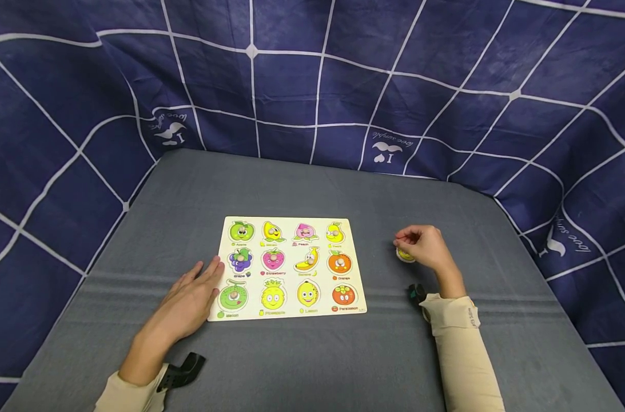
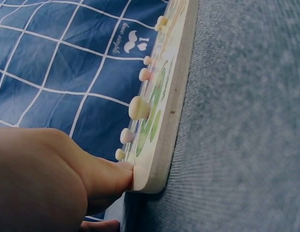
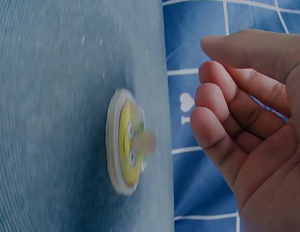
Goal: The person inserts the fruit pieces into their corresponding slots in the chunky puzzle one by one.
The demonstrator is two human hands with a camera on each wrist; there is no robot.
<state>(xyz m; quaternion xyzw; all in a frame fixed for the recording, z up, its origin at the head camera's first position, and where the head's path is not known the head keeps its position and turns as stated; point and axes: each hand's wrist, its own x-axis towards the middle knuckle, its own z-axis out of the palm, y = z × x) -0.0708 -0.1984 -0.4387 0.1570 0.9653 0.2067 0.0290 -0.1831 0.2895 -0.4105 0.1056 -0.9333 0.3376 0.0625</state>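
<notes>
A cream wooden fruit puzzle board [image 1: 287, 273] lies flat on the grey surface, showing labelled fruit pictures in rows. Small round knobs [image 2: 139, 108] rise from it in the left wrist view. My left hand [image 1: 191, 300] rests its extended fingers along the board's left edge, the thumb touching a corner in its wrist view. To the board's right lies a yellow knobbed puzzle piece [image 3: 130, 145] with a face; its fruit I cannot tell. Over that piece hovers my right hand [image 1: 425, 246], fingers loosely bent and apart from the knob in the right wrist view.
Grey cloth [image 1: 312, 360] covers the table under everything. Dark blue curtains [image 1: 291, 86] with white grid lines stand behind and on both sides. A black wrist device [image 1: 186, 372] sits at the left cuff, and another dark one [image 1: 417, 293] at the right.
</notes>
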